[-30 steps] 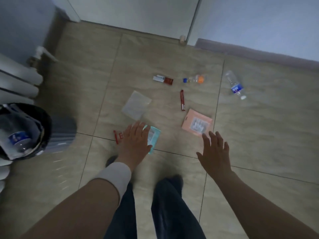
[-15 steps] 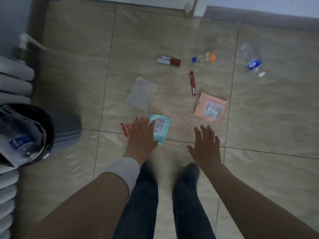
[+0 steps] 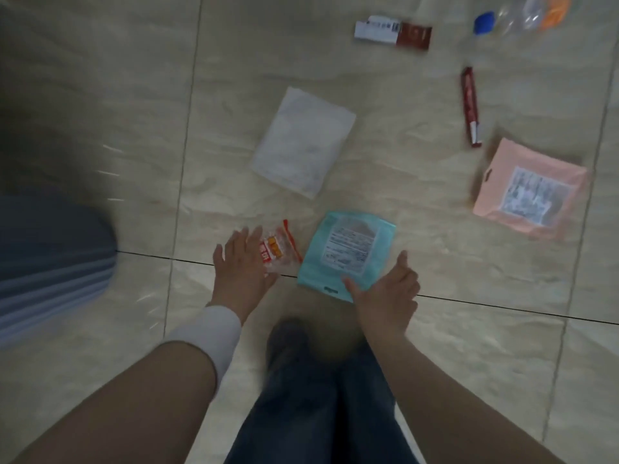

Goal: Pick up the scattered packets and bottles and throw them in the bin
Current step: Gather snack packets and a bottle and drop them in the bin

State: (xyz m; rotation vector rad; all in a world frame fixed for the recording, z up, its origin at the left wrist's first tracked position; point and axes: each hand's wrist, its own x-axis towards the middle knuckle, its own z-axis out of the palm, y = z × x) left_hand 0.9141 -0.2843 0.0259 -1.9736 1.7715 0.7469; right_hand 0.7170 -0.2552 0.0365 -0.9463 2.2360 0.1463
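Observation:
A teal packet [image 3: 348, 252] with a white label lies flat on the tiled floor just ahead of my feet. My right hand [image 3: 385, 289] is at its near corner, fingertips touching the edge and thumb raised; the packet is not lifted. A small clear packet with red and orange print [image 3: 279, 249] lies to its left. My left hand [image 3: 239, 262] rests beside it with fingers spread, touching its left side. The grey ribbed bin [image 3: 50, 256] is blurred at the left edge.
Farther out on the floor lie a white packet [image 3: 301, 145], a pink packet [image 3: 529, 192], a red stick sachet [image 3: 470, 105], a white-and-brown sachet [image 3: 392, 31] and a clear bottle with a blue cap [image 3: 516, 18]. My legs and shoes [image 3: 288, 339] are below.
The view has dropped closer to the floor. My left hand slid left off the teal packet to the small clear packet. My right hand moved left onto the teal packet's near corner.

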